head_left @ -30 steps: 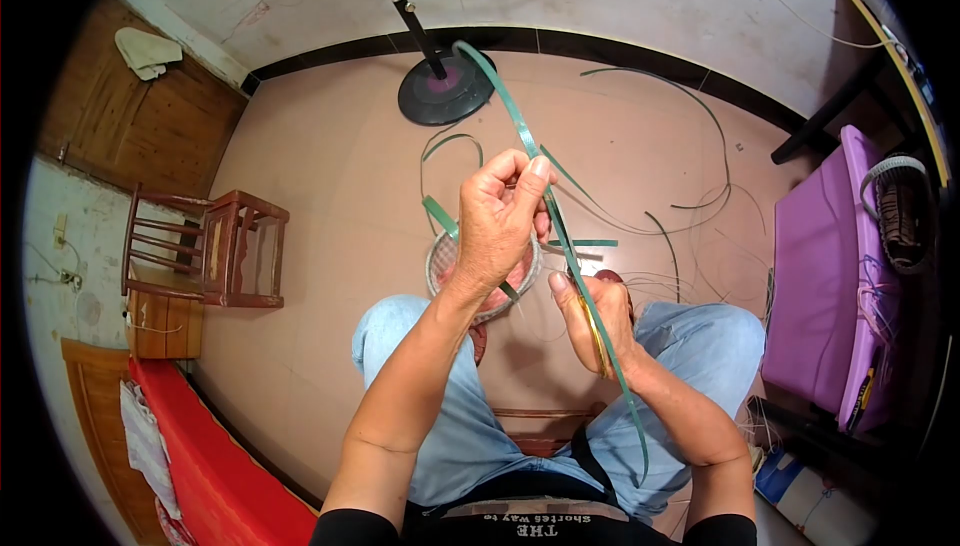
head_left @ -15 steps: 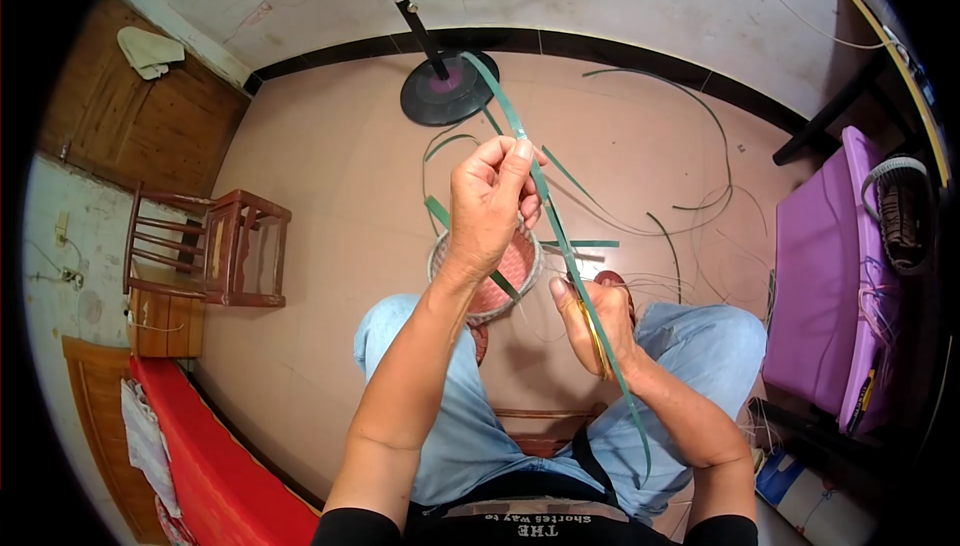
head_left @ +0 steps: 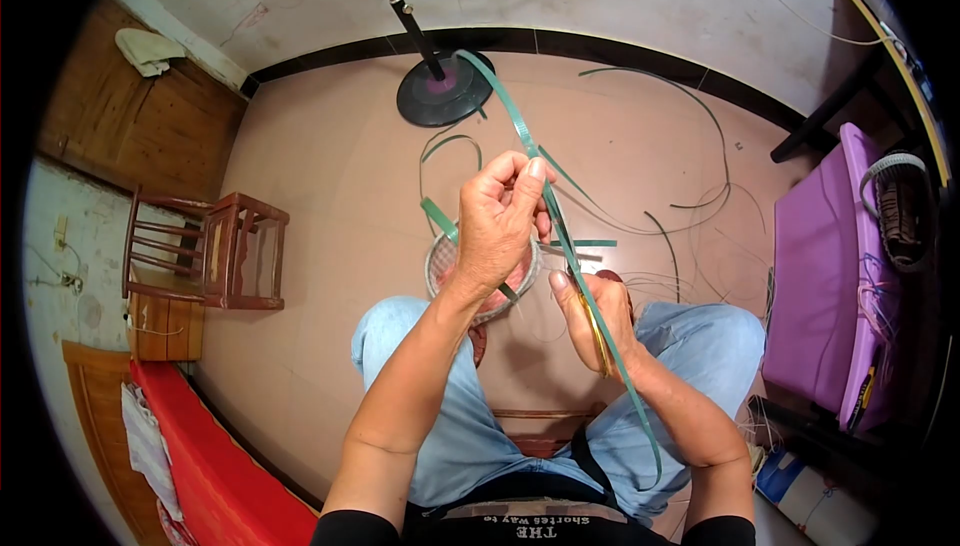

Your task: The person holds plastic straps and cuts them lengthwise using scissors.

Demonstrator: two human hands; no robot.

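Note:
My left hand [head_left: 497, 221] pinches a long green plastic strip [head_left: 510, 106] between thumb and fingers. The strip arches up past that hand and runs down over my right forearm side toward my right knee. My right hand [head_left: 612, 318] is closed around scissors with yellow handles [head_left: 597, 331]. Their blades lie along the strip just below my left hand and are partly hidden by it. Between the hands the strip looks doubled or split. Below my left wrist, a round woven basket [head_left: 434, 278] with a pinkish inside stands on the floor, partly covered by my arm.
Loose green strips [head_left: 728, 151] and thin strands lie on the tiled floor. A black round stand base [head_left: 415, 106] is near the wall. A small wooden chair [head_left: 245, 251] stands left, and a purple bin [head_left: 815, 286] stands right.
My left hand has shifted slightly down and right, closer to the scissors. The strip's lower end has moved a little down and right. My right hand has hardly moved.

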